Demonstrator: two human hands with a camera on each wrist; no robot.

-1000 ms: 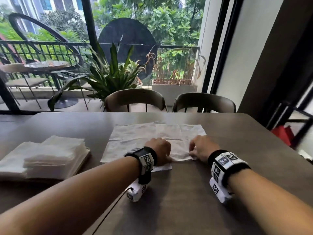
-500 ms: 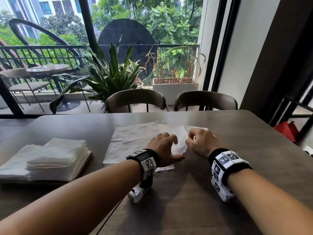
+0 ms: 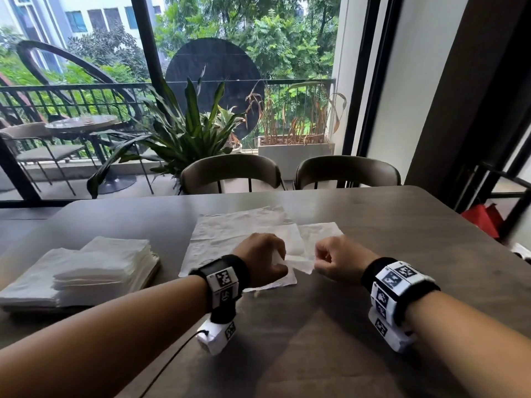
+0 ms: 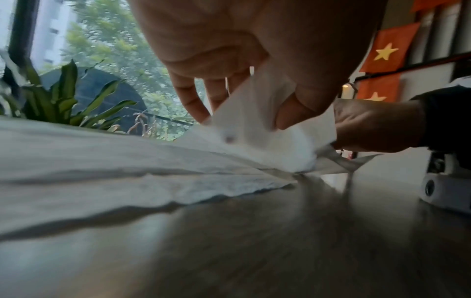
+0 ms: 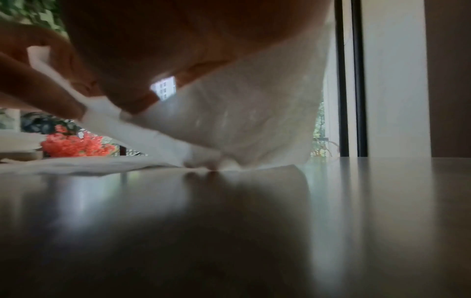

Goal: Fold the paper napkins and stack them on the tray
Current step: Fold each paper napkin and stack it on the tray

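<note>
Pinching the near edge of a thin white paper napkin (image 3: pixel 296 251) between curled fingers and thumb, the left hand (image 3: pixel 263 258) sits just below the centre of the head view. The right hand (image 3: pixel 340 261), just right of it, is clamped on the same raised edge, so the sheet lifts off the dark brown wooden surface (image 3: pixel 316 354) between them. In the left wrist view the thumb (image 4: pixel 300 113) lies on the lifted white flap (image 4: pixel 257 129). Under the flap, more unfolded white napkins (image 3: pixel 230 234) lie spread flat at the middle of the frame. At the lower left, well apart from the hands, a stack of folded white napkins (image 3: pixel 115 262) rests on a flat tray (image 3: pixel 150 275) of which only the right edge shows. Two dark curved-back chairs (image 3: pixel 232 173) stand at the far side, before a window.
</note>
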